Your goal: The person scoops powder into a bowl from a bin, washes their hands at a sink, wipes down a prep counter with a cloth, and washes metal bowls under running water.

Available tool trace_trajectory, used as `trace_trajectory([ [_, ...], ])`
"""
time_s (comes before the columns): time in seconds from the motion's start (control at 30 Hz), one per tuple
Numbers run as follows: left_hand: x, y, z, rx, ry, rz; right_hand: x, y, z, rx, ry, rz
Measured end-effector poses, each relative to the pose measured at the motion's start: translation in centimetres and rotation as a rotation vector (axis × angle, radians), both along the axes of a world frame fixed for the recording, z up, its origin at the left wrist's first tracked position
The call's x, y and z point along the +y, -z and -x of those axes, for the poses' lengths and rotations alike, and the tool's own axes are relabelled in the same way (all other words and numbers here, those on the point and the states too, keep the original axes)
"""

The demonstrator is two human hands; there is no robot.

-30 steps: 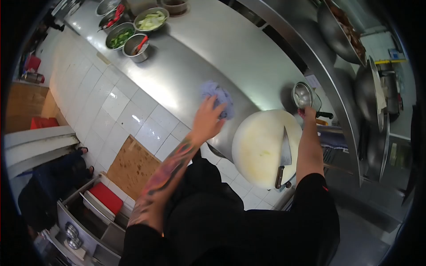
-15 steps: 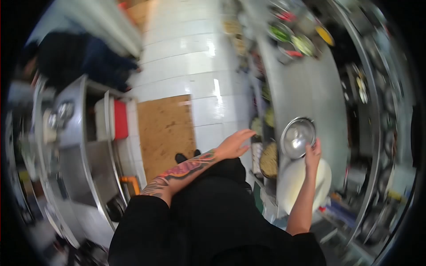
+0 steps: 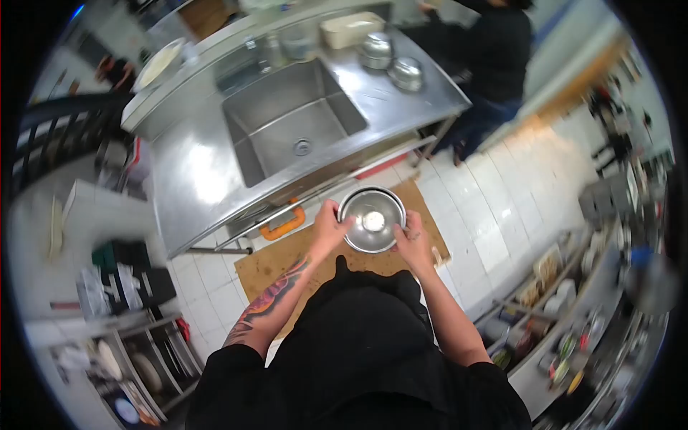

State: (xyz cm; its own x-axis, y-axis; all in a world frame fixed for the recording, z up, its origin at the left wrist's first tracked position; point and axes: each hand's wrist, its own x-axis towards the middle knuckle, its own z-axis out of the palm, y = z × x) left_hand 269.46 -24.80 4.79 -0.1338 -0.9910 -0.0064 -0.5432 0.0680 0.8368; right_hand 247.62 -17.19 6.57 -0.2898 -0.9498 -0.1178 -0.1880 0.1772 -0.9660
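Observation:
A round stainless steel mixing bowl is held level in front of my body, above a brown floor mat. My left hand grips its left side, thumb over the rim. On the right side, my right hand is closed on the rim as well. The inside shows shiny bare metal. A doubled line runs along the rim; whether a second bowl is nested there I cannot tell. Beyond the bowl is a steel sink with a drain at its bottom.
Metal bowls stand on the sink counter's right side, near a cream tub. A faucet rises behind the basin. Another person stands beyond the counter's right end. An orange pipe lies below the counter edge. Shelves of ingredients line the right.
I have turned from the prep counter to face the sink. The bowl has left the counter side, and my left hand, free before, now grips it along with my right.

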Motion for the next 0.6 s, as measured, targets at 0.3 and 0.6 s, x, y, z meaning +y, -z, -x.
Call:
trace_trajectory([
  [0.3, -17.1, 3.3, -15.6, -0.080, -0.524, 0.239, -25.7, 0.9, -12.2, -0.308, -0.637, -0.191],
  [0.6, -34.1, 18.4, -20.5, -0.451, -0.717, -0.343, -61.5, 11.4, -25.5, 0.357, -0.581, 0.336],
])
